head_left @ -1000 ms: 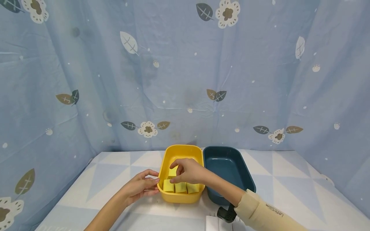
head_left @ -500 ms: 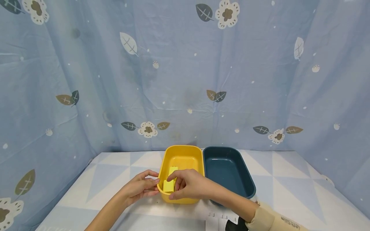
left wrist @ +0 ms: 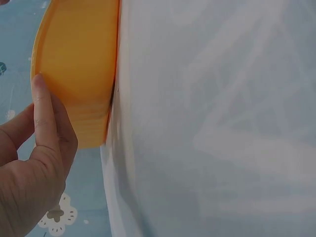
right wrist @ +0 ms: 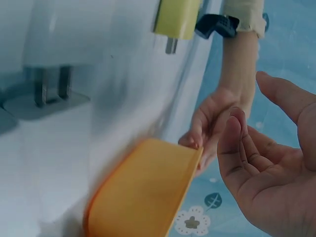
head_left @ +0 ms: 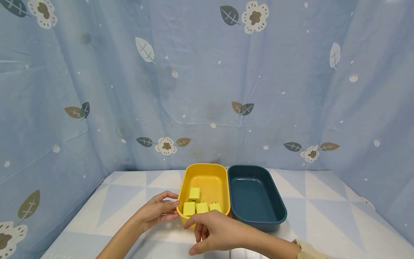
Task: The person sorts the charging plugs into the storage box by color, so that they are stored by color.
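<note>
My left hand (head_left: 158, 208) grips the left edge of a yellow bin (head_left: 207, 166), with fingertips at its rim; the left wrist view shows the fingers (left wrist: 45, 116) against the outer wall. In the bin, three yellow plug chargers line the near end, one of them a charger (head_left: 189, 208) in the left corner, and another charger (head_left: 194, 194) sits behind. My right hand (head_left: 220, 230) is in front of the bin, over its near wall in this view. Its thumb and fingers are apart with nothing between them, as the right wrist view shows (right wrist: 269, 168).
A dark blue bin (head_left: 255, 194) stands against the yellow bin's right side. White plug chargers (head_left: 239, 253) are at the near edge, partly hidden by the right arm. In the right wrist view another yellow charger (right wrist: 177, 19) is on the table. A patterned curtain (head_left: 207, 90) hangs behind.
My right hand has moved out of the yellow bin toward the near edge, uncovering the chargers inside. My left hand has stayed on the bin.
</note>
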Motion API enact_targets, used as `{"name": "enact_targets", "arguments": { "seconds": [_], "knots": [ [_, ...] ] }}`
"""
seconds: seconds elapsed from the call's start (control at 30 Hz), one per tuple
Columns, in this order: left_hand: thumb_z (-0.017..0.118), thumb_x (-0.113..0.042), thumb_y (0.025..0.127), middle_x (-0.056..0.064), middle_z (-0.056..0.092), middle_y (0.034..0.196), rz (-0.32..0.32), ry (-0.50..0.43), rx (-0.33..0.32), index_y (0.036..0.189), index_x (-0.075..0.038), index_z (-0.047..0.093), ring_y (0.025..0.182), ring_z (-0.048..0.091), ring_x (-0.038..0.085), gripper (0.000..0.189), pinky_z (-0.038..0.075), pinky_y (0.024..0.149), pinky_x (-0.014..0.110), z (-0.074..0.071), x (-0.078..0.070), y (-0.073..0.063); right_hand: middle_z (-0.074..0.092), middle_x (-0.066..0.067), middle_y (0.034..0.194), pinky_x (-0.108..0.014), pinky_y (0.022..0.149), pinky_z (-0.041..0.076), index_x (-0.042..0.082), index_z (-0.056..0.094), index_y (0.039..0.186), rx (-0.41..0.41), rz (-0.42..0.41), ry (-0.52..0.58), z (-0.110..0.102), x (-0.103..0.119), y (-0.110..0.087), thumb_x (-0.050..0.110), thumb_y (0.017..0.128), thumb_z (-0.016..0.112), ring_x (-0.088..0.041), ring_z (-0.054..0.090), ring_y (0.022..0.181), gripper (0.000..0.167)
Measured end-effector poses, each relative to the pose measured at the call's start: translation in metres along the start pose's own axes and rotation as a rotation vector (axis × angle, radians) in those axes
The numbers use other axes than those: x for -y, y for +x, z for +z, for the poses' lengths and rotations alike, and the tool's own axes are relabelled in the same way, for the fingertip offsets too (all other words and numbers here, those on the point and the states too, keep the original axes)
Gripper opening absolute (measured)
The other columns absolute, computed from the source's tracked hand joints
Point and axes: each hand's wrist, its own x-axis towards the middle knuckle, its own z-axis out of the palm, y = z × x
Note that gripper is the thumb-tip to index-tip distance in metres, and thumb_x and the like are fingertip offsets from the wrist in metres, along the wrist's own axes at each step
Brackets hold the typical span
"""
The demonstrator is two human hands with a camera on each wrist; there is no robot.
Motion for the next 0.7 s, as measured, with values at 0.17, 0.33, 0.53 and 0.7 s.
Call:
{"name": "enact_targets", "arguments": {
  "seconds": [0.17,0.33,0.53,0.7],
  "knots": [
    [0.061,-0.01,0.099,0.014,0.066,0.1,0.005,0.004,0.006,0.127,0.004,0.044,0.085,0.068,0.019,0.036,0.06,0.08,0.031,0.0,0.0,-0.001,0.059,0.016,0.078,-0.014,0.063,0.053,0.009,0.064,0.122,0.058,-0.014,-0.043,0.008,-0.002,-0.005,0.015,0.088,0.077,0.003,0.053,0.064,0.037],
    [0.062,-0.01,0.099,0.014,0.066,0.099,0.01,0.001,0.011,0.126,0.004,0.044,0.085,0.068,0.02,0.035,0.06,0.081,0.032,0.0,0.0,-0.002,0.06,0.016,0.081,-0.014,0.069,0.054,0.008,0.062,0.125,0.138,0.003,-0.03,0.018,-0.016,-0.003,0.009,0.091,0.073,0.002,0.055,0.067,0.035],
    [0.061,-0.009,0.099,0.014,0.065,0.1,0.006,-0.008,0.008,0.126,0.004,0.044,0.085,0.068,0.019,0.034,0.06,0.081,0.031,0.001,-0.001,-0.002,0.059,0.022,0.086,-0.01,0.068,0.051,0.029,0.056,0.131,0.208,-0.054,-0.253,0.046,-0.096,0.024,0.029,0.095,0.069,0.007,0.054,0.07,0.038],
    [0.061,-0.009,0.099,0.014,0.065,0.1,0.005,-0.003,0.009,0.126,0.004,0.044,0.086,0.068,0.02,0.034,0.06,0.081,0.031,0.001,-0.002,-0.002,0.062,0.024,0.092,-0.009,0.068,0.05,0.034,0.054,0.134,0.239,-0.082,-0.333,0.065,-0.134,0.038,0.027,0.095,0.069,0.008,0.057,0.073,0.042]
  ]
}}
